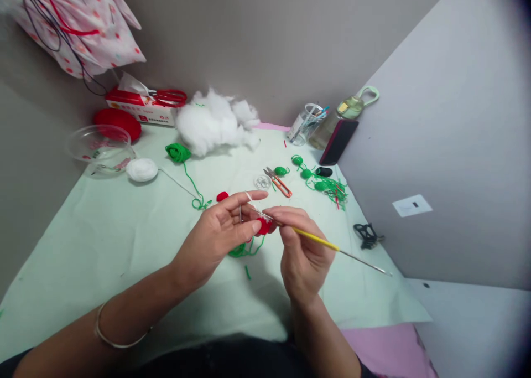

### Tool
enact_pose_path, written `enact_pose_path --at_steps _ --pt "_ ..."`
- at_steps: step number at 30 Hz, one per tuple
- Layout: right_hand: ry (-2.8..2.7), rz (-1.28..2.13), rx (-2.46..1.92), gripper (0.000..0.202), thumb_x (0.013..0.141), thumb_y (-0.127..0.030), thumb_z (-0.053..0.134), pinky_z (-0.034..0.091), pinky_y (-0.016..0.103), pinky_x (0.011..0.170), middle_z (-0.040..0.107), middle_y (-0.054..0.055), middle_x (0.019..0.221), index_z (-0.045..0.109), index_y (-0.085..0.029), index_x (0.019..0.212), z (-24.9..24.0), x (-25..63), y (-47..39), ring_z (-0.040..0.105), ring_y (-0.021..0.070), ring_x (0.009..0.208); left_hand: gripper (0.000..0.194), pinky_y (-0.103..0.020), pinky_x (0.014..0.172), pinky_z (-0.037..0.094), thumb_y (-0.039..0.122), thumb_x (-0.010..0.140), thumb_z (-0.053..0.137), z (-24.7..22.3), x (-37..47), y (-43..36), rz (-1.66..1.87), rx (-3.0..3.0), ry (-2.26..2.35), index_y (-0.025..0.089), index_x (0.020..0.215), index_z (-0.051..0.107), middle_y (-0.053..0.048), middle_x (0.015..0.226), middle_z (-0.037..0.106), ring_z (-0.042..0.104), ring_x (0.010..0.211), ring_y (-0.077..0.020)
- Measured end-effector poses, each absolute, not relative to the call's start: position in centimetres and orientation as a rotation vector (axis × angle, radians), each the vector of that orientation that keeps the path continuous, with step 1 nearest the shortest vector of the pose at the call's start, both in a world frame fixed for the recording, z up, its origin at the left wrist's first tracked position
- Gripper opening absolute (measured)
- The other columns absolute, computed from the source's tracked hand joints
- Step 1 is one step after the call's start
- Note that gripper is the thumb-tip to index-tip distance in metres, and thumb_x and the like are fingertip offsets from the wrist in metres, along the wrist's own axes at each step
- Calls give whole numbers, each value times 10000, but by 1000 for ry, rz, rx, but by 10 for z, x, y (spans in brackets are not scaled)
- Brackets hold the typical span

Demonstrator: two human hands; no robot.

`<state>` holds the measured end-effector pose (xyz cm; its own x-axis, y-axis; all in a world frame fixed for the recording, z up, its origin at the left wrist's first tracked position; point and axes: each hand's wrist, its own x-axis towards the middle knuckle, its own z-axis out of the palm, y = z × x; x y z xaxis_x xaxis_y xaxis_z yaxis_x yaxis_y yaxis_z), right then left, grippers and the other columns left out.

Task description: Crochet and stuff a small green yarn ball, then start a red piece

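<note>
My left hand (226,223) pinches a small red crochet piece (264,225) with white stitches along its upper edge. White yarn runs over its raised index finger. Closed around the yellow grip of a crochet hook (317,238) is my right hand (305,250); the hook's near tip meets the white stitches, while its other metal end points right. Beneath the hands lies loose green yarn (240,250). Just beyond them rests a small red piece (222,196). A white yarn ball (142,170) sits to the left, its strand leading toward my hands.
White stuffing (215,122) is heaped at the back, beside a tissue box (141,107) with red scissors (170,97) on top. Orange thread snips (279,182) lie near several green crocheted balls (306,174). At the right stand a phone (339,141) and a bottle (332,124).
</note>
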<state>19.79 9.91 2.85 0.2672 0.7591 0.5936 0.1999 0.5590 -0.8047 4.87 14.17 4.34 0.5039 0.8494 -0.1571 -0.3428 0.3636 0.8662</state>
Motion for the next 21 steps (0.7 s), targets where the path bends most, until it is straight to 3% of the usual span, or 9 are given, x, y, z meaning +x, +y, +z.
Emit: enact_pose_path --at_steps 7,9,13,18,21 --pt "-1607 -110 -1124 427 915 -86 671 625 356 760 727 59 1145 710 -321 1270 17 193 92 713 202 960 404 -213 819 508 255 845 805 42 54 141 802 639 640 249 1244 738 -7 886 707 632 850 -114" --pt "-1547 -4 -1111 377 933 -80 634 624 352 750 735 55 1093 727 -299 1225 19 197 93 718 195 934 335 -217 817 520 228 855 782 42 53 144 736 517 623 217 1189 768 -30 918 713 634 844 -115" --pt "-1212 454 -1013 207 997 -184 559 585 324 602 714 36 884 744 -253 1061 28 204 99 676 154 689 242 -213 798 519 187 841 777 42 49 149 752 534 637 196 1081 806 -19 895 690 615 795 -99" --pt "-1239 577 -982 139 966 -233 638 605 353 745 757 46 935 770 -258 1003 28 202 103 707 191 881 317 -225 833 493 223 813 820 41 50 144 781 726 649 256 1127 791 -10 917 705 617 907 -125" --pt "-1161 667 -952 151 971 -226 636 594 313 709 766 33 951 770 -262 1031 24 202 103 699 154 799 397 -249 842 492 237 797 836 41 50 142 798 781 676 277 1186 768 -15 965 696 610 956 -149"
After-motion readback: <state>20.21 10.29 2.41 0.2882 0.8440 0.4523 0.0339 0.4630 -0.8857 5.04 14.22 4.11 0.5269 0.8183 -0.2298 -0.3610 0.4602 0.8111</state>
